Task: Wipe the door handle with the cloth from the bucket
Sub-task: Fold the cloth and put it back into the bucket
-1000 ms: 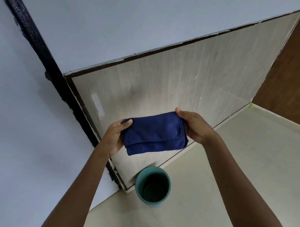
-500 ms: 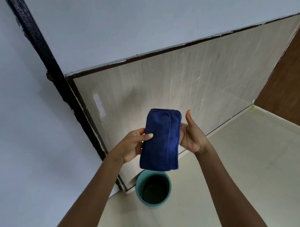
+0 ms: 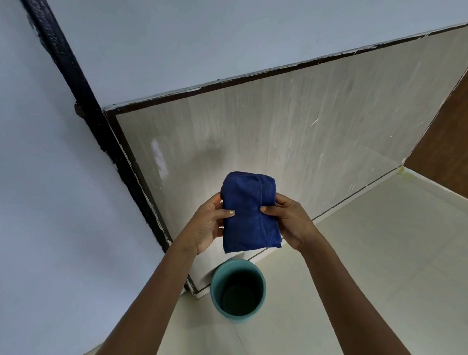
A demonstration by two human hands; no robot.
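A folded dark blue cloth [image 3: 248, 211] stands upright between both hands, in front of a pale panelled door [image 3: 292, 138]. My left hand [image 3: 209, 226] grips its left edge with the thumb across the front. My right hand [image 3: 290, 218] pinches its right edge. Straight below the cloth, a teal bucket [image 3: 238, 290] stands on the floor by the door's lower corner; its inside looks dark. No door handle is in view.
A black door frame [image 3: 93, 123] runs diagonally at the left, with a small hinge knob [image 3: 79, 109]. Light blue walls lie left and above. A brown wooden surface [image 3: 449, 132] is at the right. Pale floor tiles [image 3: 376, 252] spread to the right.
The cloth was held flat and wide one second ago. It has been folded narrower and turned upright, and both hands have closed in on its sides.
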